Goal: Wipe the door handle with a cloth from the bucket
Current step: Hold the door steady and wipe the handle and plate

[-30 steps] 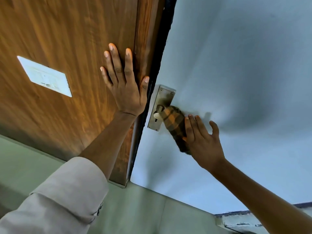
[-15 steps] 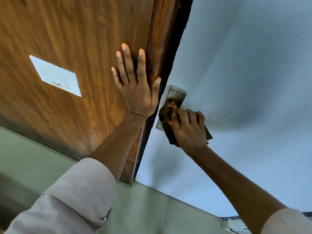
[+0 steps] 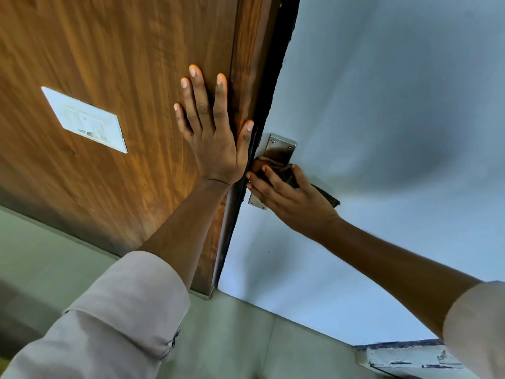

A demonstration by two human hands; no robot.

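Observation:
A metal handle plate [image 3: 281, 149] is screwed to the pale blue door [image 3: 382, 132] near its edge. My right hand [image 3: 289, 198] presses a dark checked cloth [image 3: 276, 168] over the plate's middle, and the cloth hides the handle itself. One end of the cloth sticks out past my wrist [image 3: 329, 196]. My left hand [image 3: 213, 127] lies flat with fingers spread on the brown wooden panel [image 3: 123, 77], its thumb along the dark door edge. No bucket is in view.
A white switch plate [image 3: 84, 120] is set in the wooden panel to the left. A pale green tiled floor [image 3: 232, 337] lies below. A worn painted ledge [image 3: 410, 359] shows at the bottom right.
My right hand has slid with the cloth from the plate's right side leftward across the handle toward the door edge. My left hand stays flat on the wood.

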